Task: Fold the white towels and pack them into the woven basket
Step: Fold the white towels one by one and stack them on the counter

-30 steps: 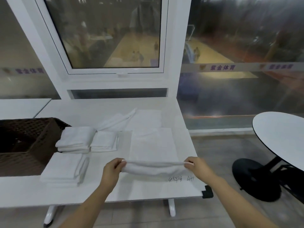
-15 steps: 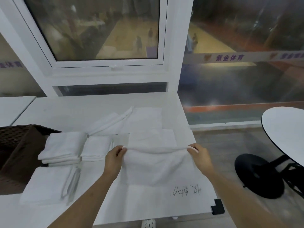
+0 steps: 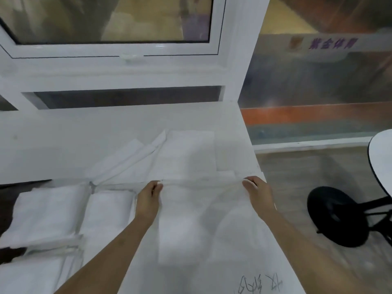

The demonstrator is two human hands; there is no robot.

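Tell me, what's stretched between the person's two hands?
In the head view, a white towel spans the gap: the left hand and right hand each pinch its far edge.

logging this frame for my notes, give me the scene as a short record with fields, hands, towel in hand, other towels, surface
left hand: pinches the far left corner of the towel
right hand: pinches the far right corner
towel in hand: white, far edge stretched between both hands, rest lying on the table
folded towels: stacked to the left of the left hand
loose towels: lying flat, farther back
table: white, handwriting near its front edge
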